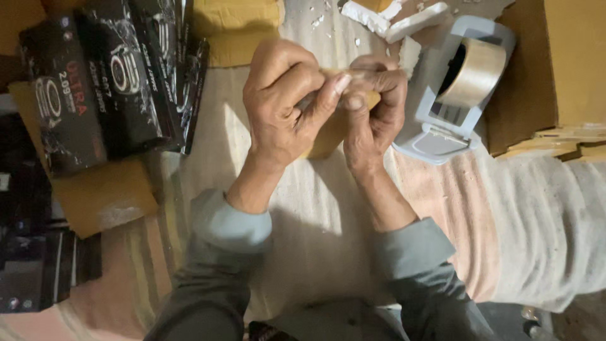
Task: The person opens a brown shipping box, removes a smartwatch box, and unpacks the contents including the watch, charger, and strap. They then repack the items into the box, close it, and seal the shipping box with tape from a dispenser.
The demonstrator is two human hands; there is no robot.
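Striped cloth (315,208) covers the work surface. Both hands meet above it: the left hand (284,104) and right hand (372,110) pinch a small tan piece (328,142) between their fingertips, just left of the tape dispenser (451,95); black boxes (107,82) lie farther left.

A: Where are the hands?
B: The left hand (284,104) and right hand (372,107) touch each other over the cloth (315,208), with a small piece (328,142) between them.
A: And around them?
B: The tape dispenser (451,95) lies just right of them. The boxes (107,82) lie well apart on the left, on cardboard (101,199).
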